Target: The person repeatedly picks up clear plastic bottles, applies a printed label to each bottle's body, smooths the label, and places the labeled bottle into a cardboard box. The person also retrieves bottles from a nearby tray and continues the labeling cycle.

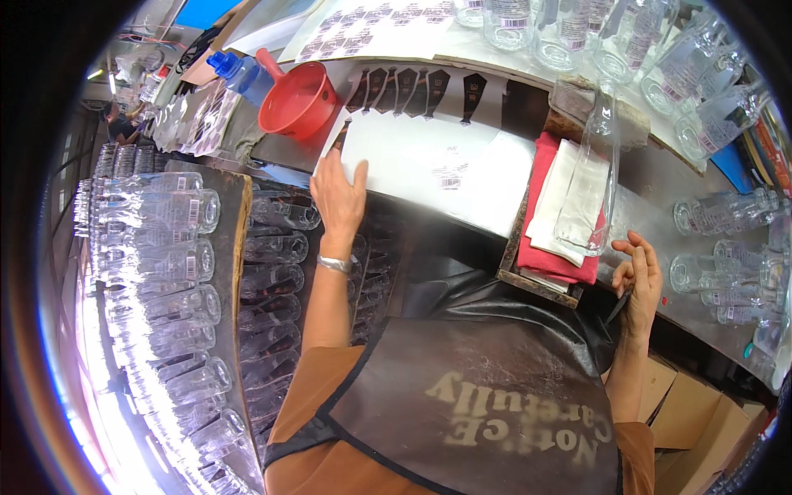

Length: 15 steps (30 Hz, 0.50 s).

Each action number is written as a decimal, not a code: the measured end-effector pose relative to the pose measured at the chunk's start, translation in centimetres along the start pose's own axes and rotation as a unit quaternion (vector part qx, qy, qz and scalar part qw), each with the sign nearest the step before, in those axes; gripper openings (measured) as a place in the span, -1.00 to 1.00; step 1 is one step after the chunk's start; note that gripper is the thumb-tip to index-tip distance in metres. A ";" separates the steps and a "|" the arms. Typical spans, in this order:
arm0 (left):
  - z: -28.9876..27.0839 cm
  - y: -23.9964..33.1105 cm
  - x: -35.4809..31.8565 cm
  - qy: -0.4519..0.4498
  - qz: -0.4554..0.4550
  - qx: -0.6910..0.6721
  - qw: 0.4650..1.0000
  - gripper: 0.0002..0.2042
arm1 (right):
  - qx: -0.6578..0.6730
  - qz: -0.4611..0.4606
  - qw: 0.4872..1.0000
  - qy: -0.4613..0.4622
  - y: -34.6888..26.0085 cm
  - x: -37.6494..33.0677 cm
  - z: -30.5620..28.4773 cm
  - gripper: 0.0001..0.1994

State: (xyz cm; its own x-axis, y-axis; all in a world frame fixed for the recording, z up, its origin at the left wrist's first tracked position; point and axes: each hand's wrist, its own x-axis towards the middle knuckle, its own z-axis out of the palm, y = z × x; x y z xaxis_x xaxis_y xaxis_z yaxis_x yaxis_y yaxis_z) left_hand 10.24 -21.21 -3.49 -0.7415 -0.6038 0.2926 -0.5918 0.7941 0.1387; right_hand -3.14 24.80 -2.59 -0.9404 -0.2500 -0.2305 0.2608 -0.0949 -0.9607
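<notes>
My left hand (337, 196) reaches over the left edge of a white sheet (396, 165), thumb apart from the outstretched fingers. Its fingertips are at a small black tapered label (341, 134); whether they grip it I cannot tell. Along the sheet's far edge several similar black labels (405, 91) stand in a row. A thin dark flat strip (619, 306) pokes down out of my right hand (637, 276), whose fingers are bent around it. Beside that hand a clear glass bottle (596, 186) lies on folded white and red cloths (544, 239) in a shallow wooden box (536, 290).
Behind the sheet are a red dipper (299, 101) and a blue plastic bottle (241, 74). Clear bottles stand at the far right (557, 41) and lie at the right (718, 280). Racks of bottles (165, 247) fill the left side. Cardboard boxes (693, 408) sit at lower right.
</notes>
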 end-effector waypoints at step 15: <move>-0.2 -2.6 -2.4 -0.023 0.129 -0.022 0.991 -0.45 | -0.048 -0.025 0.999 -0.009 0.4 0.2 0.0 -0.73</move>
State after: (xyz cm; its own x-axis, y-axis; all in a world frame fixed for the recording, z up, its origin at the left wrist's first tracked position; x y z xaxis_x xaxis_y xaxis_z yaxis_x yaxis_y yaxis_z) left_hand 13.64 -21.85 -4.38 -0.8807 -0.3819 0.2802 -0.3666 0.9242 0.1071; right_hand -3.22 24.73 -2.97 -0.9476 -0.2646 -0.1791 0.1901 -0.0163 -0.9816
